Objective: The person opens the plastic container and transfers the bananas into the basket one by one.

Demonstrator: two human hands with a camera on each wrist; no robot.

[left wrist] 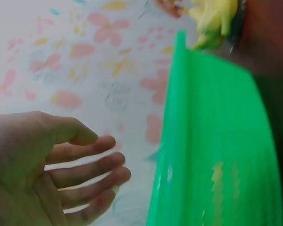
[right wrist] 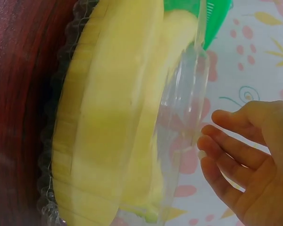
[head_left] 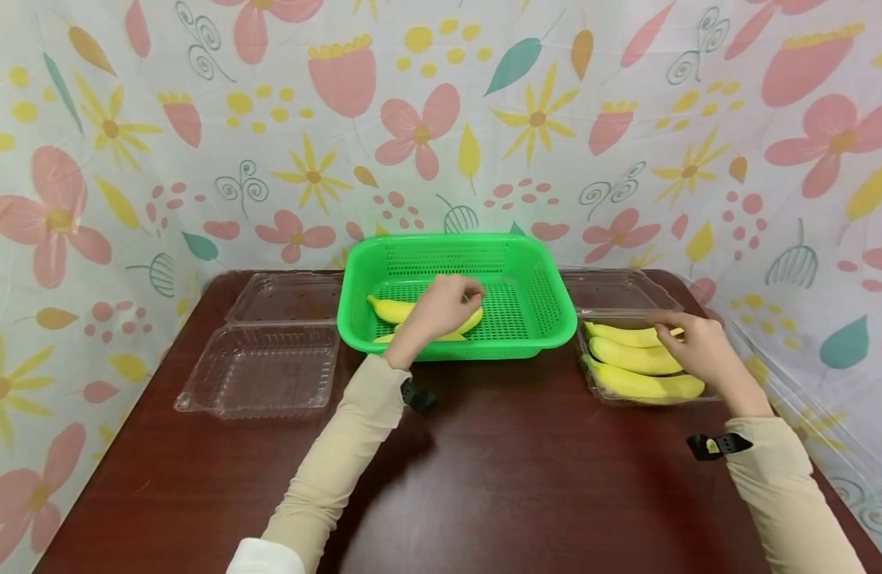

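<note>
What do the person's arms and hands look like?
The left hand and right hand are bare. The left sleeve and right sleeve are beige. White cloth shows beyond the left one. A small black gadget sits at each cuff.

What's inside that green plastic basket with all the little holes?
Curved yellow bananas lie toward the left side of the green plastic basket. The left hand and the basket's front rim hide parts of them, so I can't tell exactly how many.
</note>
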